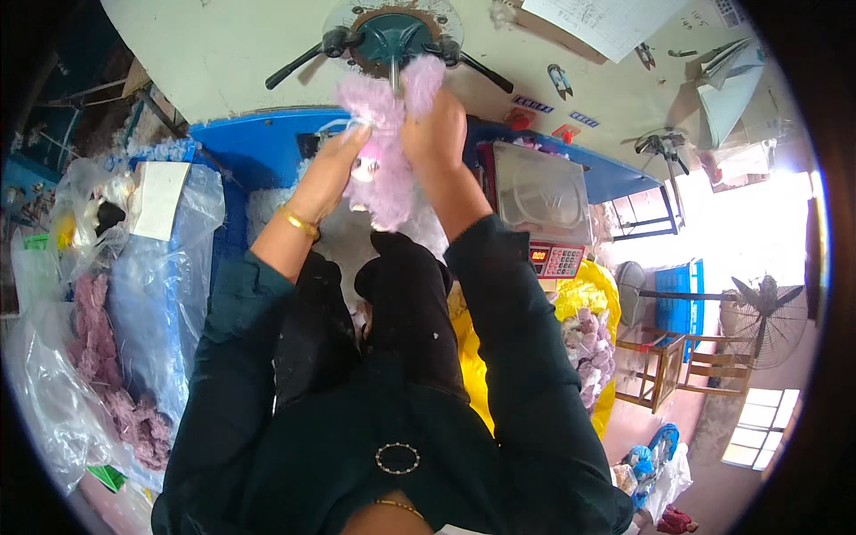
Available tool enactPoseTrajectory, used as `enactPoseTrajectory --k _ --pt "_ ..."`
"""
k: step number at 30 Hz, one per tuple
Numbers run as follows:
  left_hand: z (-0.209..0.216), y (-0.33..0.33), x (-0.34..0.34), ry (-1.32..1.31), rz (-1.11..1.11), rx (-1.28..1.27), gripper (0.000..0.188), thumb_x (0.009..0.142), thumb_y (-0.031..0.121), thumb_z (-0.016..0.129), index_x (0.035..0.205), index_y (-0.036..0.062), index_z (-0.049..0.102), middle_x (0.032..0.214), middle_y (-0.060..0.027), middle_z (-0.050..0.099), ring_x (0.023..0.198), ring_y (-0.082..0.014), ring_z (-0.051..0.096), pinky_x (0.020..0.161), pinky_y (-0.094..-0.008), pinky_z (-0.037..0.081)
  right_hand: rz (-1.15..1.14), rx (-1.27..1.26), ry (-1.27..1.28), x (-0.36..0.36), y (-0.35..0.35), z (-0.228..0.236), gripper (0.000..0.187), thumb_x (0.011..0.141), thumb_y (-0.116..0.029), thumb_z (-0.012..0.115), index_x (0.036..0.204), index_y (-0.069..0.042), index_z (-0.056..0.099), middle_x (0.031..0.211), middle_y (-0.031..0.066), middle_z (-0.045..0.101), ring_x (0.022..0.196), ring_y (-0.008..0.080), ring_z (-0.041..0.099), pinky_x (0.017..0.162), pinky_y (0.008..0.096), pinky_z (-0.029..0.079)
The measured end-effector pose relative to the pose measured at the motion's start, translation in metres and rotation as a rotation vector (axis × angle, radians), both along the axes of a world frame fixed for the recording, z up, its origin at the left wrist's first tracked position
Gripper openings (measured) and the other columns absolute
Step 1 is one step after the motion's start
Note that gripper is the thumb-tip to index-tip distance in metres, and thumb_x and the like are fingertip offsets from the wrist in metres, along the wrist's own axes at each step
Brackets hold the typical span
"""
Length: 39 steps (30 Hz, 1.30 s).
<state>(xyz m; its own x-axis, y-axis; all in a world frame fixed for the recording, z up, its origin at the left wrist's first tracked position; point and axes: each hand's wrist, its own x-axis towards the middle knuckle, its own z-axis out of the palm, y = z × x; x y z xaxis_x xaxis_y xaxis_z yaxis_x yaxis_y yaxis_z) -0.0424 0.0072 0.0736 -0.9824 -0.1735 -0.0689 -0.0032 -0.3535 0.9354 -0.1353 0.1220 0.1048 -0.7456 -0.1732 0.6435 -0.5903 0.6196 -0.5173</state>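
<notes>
**Both hands full of fuzzy lilac plush toy [385,192] up at a metal nozzle [395,78]**

So the plush is at the top center of the frame, ears up, pale muzzle showing. The left hand [333,174] is gripping one side, thumb pressed near its head. The right hand [434,132] is wrapped around the other side by an ear; most of those fingers are hidden. The nozzle comes down from a dark green fitting [392,40] with black levers [296,68] and meets the plush between the ears. Can't tell if it goes inside.

Just below the hands there's loose white stuffing [343,234]. Right of center: a clear plastic bin [541,189], a red digital scale [557,259], then a yellow bag [609,290] with lilac plush pieces [585,348]. Over at the left edge, darker mauve plush pieces [94,334] sit by clear plastic bags [49,383]. Standing fan [764,314] at far right, beside a wooden chair [655,370].
</notes>
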Motion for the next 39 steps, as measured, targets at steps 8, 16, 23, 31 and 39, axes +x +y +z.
enactPoseTrajectory --k 8,16,23,31,39 --pt "-0.002 -0.014 0.025 0.149 -0.111 -0.403 0.03 0.09 0.025 0.064 0.109 0.002 0.059 0.097 -0.0053 0.063 0.087 -0.0156 0.06 0.075 -0.0307 0.048 0.518 -0.535 -0.544 0.029 0.031 -0.005 0.006 0.086 -0.008 0.062 0.089 -0.002 0.064 0.082 0.0087 0.065 0.076 0.0224 0.062 0.069 0.0366 0.049" --pt "0.004 0.022 0.02 0.539 0.268 -1.423 0.029 0.067 0.004 0.064 0.095 0.0011 0.055 0.092 -0.0202 0.057 0.08 -0.0379 0.057 0.069 -0.0448 0.047 0.621 -0.689 -0.115 0.03 0.026 -0.045 0.043 0.076 -0.008 0.071 0.115 -0.008 0.051 0.11 0.0131 0.057 0.103 0.0238 0.055 0.092 0.038 0.045" --pt "0.028 0.037 0.038 0.372 0.435 -1.322 0.058 0.059 0.019 0.085 0.102 -0.0009 0.051 0.095 -0.0181 0.055 0.09 -0.0373 0.054 0.078 -0.0415 0.045 0.05 -0.334 -0.395 -0.036 -0.018 -0.003 0.034 0.082 -0.025 0.053 0.1 0.004 0.056 0.096 0.0251 0.06 0.093 0.0413 0.058 0.085 0.0418 0.044" --pt "0.016 0.047 0.041 0.245 0.536 -1.15 0.051 0.06 0.014 0.084 0.098 0.002 0.053 0.09 -0.0146 0.054 0.083 -0.0335 0.054 0.072 -0.038 0.045 -0.064 -0.306 -0.242 -0.008 -0.014 -0.003 0.026 0.081 -0.025 0.058 0.09 -0.001 0.061 0.084 0.0231 0.063 0.087 0.0423 0.061 0.076 0.046 0.047" --pt "-0.001 0.029 0.066 0.224 0.269 -0.529 0.031 0.081 0.008 0.068 0.107 0.0004 0.054 0.098 -0.0106 0.061 0.087 -0.0224 0.06 0.077 -0.0325 0.048 0.514 -0.46 -0.915 0.05 0.04 0.033 0.029 0.083 -0.02 0.07 0.105 -0.001 0.064 0.093 0.0003 0.065 0.086 0.01 0.059 0.074 0.0281 0.047"
